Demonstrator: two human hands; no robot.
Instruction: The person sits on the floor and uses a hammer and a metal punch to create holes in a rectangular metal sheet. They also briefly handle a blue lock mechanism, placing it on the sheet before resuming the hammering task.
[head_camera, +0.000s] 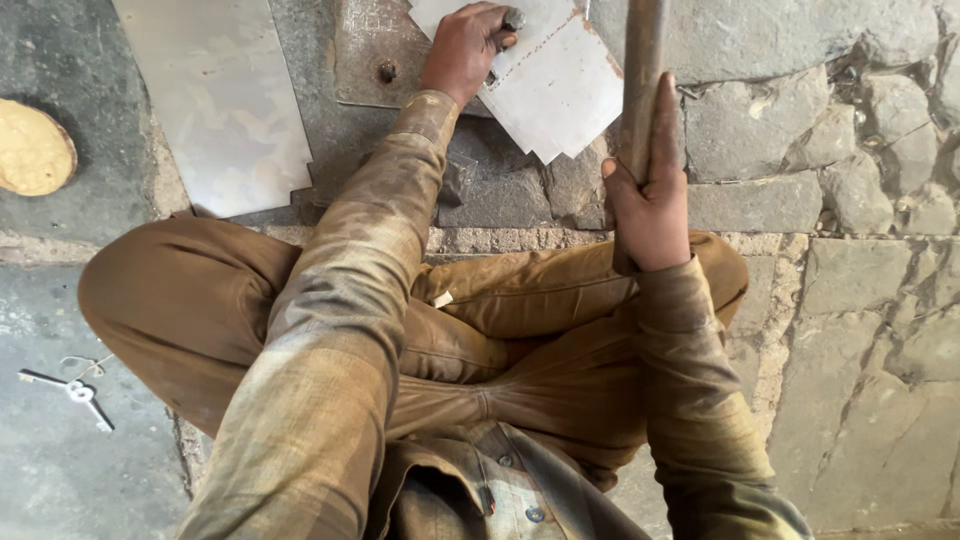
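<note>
Seen from above, seated cross-legged in brown trousers (520, 330) on a cracked stone floor (860, 300). Left hand (462, 50) reaching forward, fingers curled around a small dark metal punch (512, 18) pressed onto a pale sheet-metal piece (560, 85) lying partly over a rusty steel plate (370, 50); right hand (650, 195) raised nearer the body, fingers wrapped tight around a worn wooden handle (642, 60) running up out of view. Off to the left, a larger metal sheet (215, 95), a round yellowish disc (32, 148), and keys (72, 390) on the floor.
</note>
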